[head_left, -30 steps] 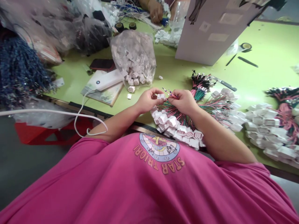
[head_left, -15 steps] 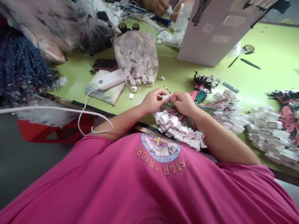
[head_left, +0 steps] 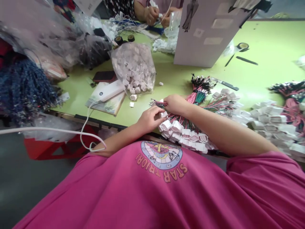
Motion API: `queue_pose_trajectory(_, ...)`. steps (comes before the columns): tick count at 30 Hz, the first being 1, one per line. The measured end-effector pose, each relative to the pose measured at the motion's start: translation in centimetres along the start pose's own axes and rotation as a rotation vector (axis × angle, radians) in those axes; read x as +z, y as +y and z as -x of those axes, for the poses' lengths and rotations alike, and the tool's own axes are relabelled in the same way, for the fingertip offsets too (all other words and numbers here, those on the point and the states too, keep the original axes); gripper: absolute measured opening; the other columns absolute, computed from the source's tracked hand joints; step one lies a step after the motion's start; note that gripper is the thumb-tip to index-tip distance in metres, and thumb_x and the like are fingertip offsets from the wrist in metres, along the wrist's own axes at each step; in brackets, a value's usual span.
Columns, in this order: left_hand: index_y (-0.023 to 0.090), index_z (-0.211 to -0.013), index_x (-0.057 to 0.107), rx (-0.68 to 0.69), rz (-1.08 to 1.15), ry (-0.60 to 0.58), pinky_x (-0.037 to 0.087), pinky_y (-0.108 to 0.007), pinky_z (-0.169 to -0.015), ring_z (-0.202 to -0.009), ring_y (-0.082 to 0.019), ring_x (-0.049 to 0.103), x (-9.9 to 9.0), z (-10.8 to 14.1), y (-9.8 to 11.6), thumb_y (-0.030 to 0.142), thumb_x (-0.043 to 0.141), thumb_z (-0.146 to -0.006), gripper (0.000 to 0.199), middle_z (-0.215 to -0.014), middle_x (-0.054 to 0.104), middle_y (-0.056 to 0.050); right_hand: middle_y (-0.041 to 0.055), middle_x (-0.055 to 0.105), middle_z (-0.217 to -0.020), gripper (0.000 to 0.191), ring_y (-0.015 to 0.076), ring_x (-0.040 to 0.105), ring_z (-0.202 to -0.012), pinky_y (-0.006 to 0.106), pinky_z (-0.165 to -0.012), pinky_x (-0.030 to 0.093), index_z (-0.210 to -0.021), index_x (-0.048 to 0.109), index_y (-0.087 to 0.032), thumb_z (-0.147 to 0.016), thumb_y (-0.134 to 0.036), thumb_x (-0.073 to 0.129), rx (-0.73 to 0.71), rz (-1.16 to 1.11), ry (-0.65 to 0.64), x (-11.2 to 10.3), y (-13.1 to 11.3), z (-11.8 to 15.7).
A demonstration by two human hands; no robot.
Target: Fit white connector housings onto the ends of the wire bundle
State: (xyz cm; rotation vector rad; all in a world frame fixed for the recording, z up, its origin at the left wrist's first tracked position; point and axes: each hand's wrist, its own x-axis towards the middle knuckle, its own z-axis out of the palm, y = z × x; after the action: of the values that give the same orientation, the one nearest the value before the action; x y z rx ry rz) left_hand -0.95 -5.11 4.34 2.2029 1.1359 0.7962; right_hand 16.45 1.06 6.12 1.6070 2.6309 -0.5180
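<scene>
My left hand (head_left: 151,119) is closed, thumb and fingers pinched on a white plastic connector (head_left: 163,114) at the near edge of the table. Just beyond it, my right hand (head_left: 175,104) is wrapped round a bunch of thin wires, their metal-tipped ends (head_left: 156,103) sticking out to the left. Its fingertips are partly hidden. Under my right forearm lies the rest of the wire bundle, pink and green, with black ends (head_left: 200,83) at the far side. A cluster of white connectors (head_left: 186,133) hangs at the table edge below my hands.
A clear bag of white connectors (head_left: 134,68) stands beyond my left hand, near a white power bank (head_left: 111,90) with a cable. A cutter knife (head_left: 229,85) lies behind the bundle. Another wire bundle (head_left: 271,125) is at right. A co-worker's hands (head_left: 152,16) work across the table.
My right hand has moved left and now holds a bunch of wire ends. My left hand has come down nearer the table edge with the connector. The view has shifted slightly.
</scene>
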Motion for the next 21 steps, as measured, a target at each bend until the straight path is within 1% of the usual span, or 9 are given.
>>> queue_pose_trajectory(4, 0.019, -0.097, 0.064, -0.004, 0.004, -0.015, 0.045, -0.032, -0.078, -0.085, -0.019, 0.059, 0.0, -0.1, 0.1, 0.042, 0.064, -0.08, 0.029, -0.092, 0.066, -0.007, 0.0155, 0.071, -0.086, 0.023, 0.0221, 0.06, -0.071, 0.03, -0.058, 0.031, -0.087, 0.071, -0.013, -0.075, -0.02, 0.053, 0.019, 0.048, -0.02, 0.2, -0.2, 0.0)
queue_pose_trajectory(6, 0.02, -0.097, 0.064, -0.015, 0.015, -0.021, 0.045, -0.032, -0.078, -0.084, -0.018, 0.059, -0.1, 0.0, 0.1, 0.042, 0.064, -0.08, 0.028, -0.092, 0.066, -0.006, 0.0138, 0.07, -0.085, 0.022, 0.0211, 0.059, -0.072, 0.029, -0.059, 0.032, -0.086, 0.07, -0.014, -0.075, -0.02, 0.052, 0.006, 0.001, 0.022, 0.0, 0.1, 0.2)
queue_pose_trajectory(9, 0.02, -0.097, 0.065, -0.032, 0.045, -0.022, 0.045, -0.031, -0.077, -0.083, -0.017, 0.059, -0.3, -0.1, 0.3, 0.043, 0.065, -0.08, 0.029, -0.091, 0.066, -0.006, 0.0077, 0.068, -0.076, 0.017, 0.0172, 0.056, -0.069, 0.028, -0.061, 0.033, -0.079, 0.068, -0.014, -0.073, -0.019, 0.053, -0.016, -0.193, 0.128, -0.6, 1.1, 1.0)
queue_pose_trajectory(12, 0.019, -0.099, 0.066, -0.075, 0.125, -0.016, 0.046, -0.03, -0.076, -0.079, -0.015, 0.058, -0.4, -0.8, 0.1, 0.042, 0.068, -0.077, 0.032, -0.095, 0.066, -0.006, 0.0024, 0.065, -0.07, 0.014, 0.0137, 0.054, -0.066, 0.026, -0.062, 0.037, -0.079, 0.068, -0.015, -0.071, -0.021, 0.058, -0.015, -0.523, 0.158, -1.4, 2.1, 2.1)
queue_pose_trajectory(15, 0.018, -0.102, 0.065, -0.201, 0.299, 0.014, 0.047, -0.029, -0.074, -0.076, -0.013, 0.059, -0.2, -2.1, -0.5, 0.038, 0.071, -0.074, 0.035, -0.094, 0.067, -0.006, 0.0013, 0.066, -0.071, 0.019, 0.0128, 0.054, -0.065, 0.026, -0.063, 0.04, -0.081, 0.071, -0.016, -0.073, -0.03, 0.061, -0.015, -0.764, 0.173, -1.6, 2.7, 3.1)
queue_pose_trajectory(18, 0.016, -0.101, 0.064, -0.311, 0.544, 0.033, 0.049, -0.029, -0.078, -0.08, -0.014, 0.062, 0.2, -3.4, -1.2, 0.036, 0.075, -0.071, 0.038, -0.092, 0.069, -0.006, 0.0015, 0.065, -0.068, 0.021, 0.0123, 0.052, -0.062, 0.027, -0.06, 0.039, -0.076, 0.073, -0.015, -0.072, -0.034, 0.064, 0.029, -0.86, 0.229, -1.3, 2.8, 3.5)
queue_pose_trajectory(21, 0.014, -0.098, 0.063, -0.356, 0.736, 0.031, 0.05, -0.031, -0.083, -0.085, -0.014, 0.064, 0.4, -4.1, -1.3, 0.034, 0.078, -0.067, 0.039, -0.095, 0.069, -0.006, 0.0009, 0.062, -0.064, 0.02, 0.0119, 0.05, -0.059, 0.027, -0.058, 0.038, -0.072, 0.072, -0.014, -0.068, -0.033, 0.066, 0.092, -0.892, 0.305, -0.7, 2.9, 3.6)
